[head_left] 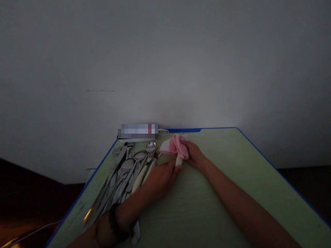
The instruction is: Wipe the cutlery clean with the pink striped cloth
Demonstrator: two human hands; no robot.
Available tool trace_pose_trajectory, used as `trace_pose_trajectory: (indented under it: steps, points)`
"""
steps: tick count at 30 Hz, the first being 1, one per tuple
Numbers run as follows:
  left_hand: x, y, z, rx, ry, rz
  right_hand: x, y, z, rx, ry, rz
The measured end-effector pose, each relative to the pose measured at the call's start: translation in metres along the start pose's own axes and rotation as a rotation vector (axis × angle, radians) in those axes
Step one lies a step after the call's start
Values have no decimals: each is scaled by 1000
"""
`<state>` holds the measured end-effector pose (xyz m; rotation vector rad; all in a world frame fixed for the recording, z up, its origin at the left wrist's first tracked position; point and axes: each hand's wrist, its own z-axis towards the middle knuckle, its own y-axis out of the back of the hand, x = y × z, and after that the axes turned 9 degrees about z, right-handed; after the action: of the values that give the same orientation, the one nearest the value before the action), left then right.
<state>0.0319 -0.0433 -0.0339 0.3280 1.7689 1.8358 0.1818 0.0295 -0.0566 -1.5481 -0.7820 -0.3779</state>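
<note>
My left hand [162,177], with a dark beaded bracelet at the wrist, is closed round a utensil with a pale cream handle [178,161]. The utensil's upper end is covered by a pink and white cloth [176,146], so its kind does not show. My right hand [193,154] grips that cloth from the right side, its fingers partly behind the folds. Left of my left hand lies a spread of metal cutlery, among it a spoon [151,147] with its bowl toward the wall and utensils with cream handles [139,179].
The green table [207,206] has a blue edge and stands against a grey wall [165,69]. At its far left corner is a blurred-out box-like object [138,131] with a white cable [163,130]. Another cable [38,229] runs past the table's left side.
</note>
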Motion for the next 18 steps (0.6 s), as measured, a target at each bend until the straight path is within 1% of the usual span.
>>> trace_pose_trajectory:
  steps: [7, 12, 14, 18]
  points:
    - [-1, 1, 1, 5, -33, 14, -1, 0, -3, 60, 41, -24]
    - [-1, 1, 1, -1, -46, 57, -4, 0, 1, 21, 69, -6]
    - [-1, 0, 1, 5, -42, 62, -4, 0, 3, 13, 63, 56]
    - [-1, 0, 1, 19, -36, 45, 2, -6, 3, 51, 75, 235]
